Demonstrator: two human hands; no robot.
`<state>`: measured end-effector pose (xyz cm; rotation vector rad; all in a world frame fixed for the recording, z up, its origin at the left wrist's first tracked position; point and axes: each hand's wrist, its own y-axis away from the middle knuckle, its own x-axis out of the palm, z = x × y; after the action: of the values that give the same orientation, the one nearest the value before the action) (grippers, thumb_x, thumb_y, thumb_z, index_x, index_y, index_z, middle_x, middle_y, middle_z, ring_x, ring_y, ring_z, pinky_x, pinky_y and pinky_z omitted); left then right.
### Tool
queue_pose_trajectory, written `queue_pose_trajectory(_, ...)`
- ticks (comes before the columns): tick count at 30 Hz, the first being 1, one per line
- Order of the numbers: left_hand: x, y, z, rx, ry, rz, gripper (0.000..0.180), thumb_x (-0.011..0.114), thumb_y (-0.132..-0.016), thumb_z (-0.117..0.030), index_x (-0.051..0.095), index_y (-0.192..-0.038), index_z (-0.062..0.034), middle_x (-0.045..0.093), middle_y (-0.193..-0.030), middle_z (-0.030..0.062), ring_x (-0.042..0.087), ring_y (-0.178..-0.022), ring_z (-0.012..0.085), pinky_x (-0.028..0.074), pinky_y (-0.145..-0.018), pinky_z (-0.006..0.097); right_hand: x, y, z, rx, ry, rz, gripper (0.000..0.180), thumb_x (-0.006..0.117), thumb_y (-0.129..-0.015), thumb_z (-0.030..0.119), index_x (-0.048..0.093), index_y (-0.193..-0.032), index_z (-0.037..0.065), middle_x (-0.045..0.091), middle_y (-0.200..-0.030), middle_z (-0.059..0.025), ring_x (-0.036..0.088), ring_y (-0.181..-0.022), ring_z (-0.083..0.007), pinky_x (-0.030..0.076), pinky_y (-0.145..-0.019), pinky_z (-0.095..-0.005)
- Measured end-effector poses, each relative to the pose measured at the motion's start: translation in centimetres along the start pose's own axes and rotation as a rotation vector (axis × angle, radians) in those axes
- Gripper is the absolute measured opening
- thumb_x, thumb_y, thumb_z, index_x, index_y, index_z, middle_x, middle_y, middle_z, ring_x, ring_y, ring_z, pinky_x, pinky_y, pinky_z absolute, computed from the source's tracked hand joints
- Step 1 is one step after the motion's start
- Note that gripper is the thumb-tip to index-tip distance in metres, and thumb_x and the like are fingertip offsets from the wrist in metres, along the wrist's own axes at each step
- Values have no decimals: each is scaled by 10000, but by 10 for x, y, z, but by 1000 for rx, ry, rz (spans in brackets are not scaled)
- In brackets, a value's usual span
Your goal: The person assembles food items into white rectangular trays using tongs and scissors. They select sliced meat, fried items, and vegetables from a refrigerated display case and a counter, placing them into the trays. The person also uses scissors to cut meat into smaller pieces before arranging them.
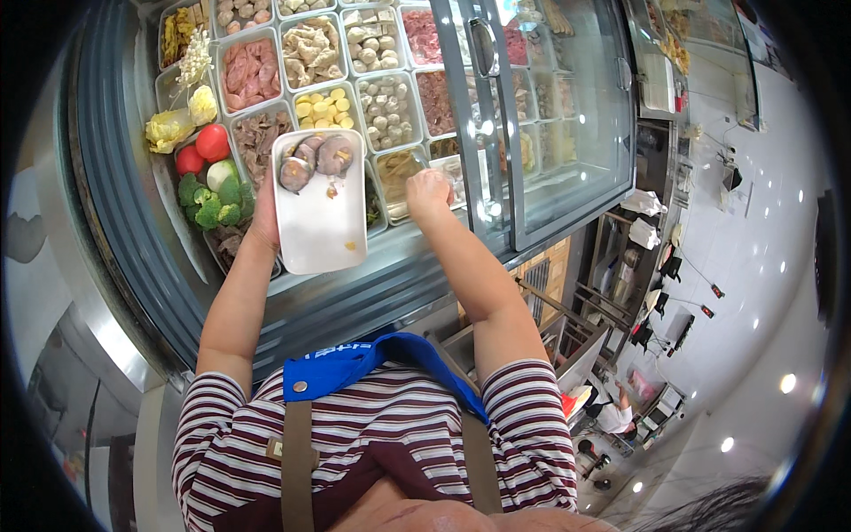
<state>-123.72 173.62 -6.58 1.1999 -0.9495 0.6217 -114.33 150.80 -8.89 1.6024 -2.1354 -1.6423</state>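
My left hand (pixel 265 213) grips a white rectangular tray (pixel 321 232) by its left side, fingers mostly hidden beneath. Several dark brownish-purple, rounded pieces (pixel 333 157) lie at the tray's far end, with small orange-brown bits nearer me. To the right, my right hand (pixel 431 190) is closed over the near edge of a container of pale yellowish food (pixel 397 176). Whatever its fingers hold, if anything, is hidden. Both hands are above an opened glass-topped display case holding rows of food containers.
Sliding glass panels (pixel 567 151) with a grey frame cover the case's right part. At the left stand tomatoes (pixel 212 142) and broccoli (pixel 209 209). Sliced yellow rounds (pixel 321 110) and pale balls (pixel 387 111) fill containers behind the tray. A person (pixel 613 415) is at the far right.
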Motion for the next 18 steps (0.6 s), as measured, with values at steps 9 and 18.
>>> queue_pose_trajectory(9, -34, -17, 4, -91, 6, 73, 653, 357, -915, -574, 379, -1379, -114, 484, -1316, 154, 534, -1126, 326, 436, -968, 478, 1, -16, -7, -112, -63, 83, 160, 629, -776, 146, 717, -899, 97, 674, -954, -88, 656, -869, -265, 517, -463, -489)
queue_pose_trajectory(18, -43, -32, 11, -62, -28, 76, 725, 331, -900, -615, 367, -1380, -73, 469, -1326, 190, 519, -1149, 353, 424, -983, 488, 12, 17, -16, -46, -119, -42, 189, 588, -801, 122, 710, -936, 73, 642, -1035, -149, 656, -895, -290, 543, -468, -469)
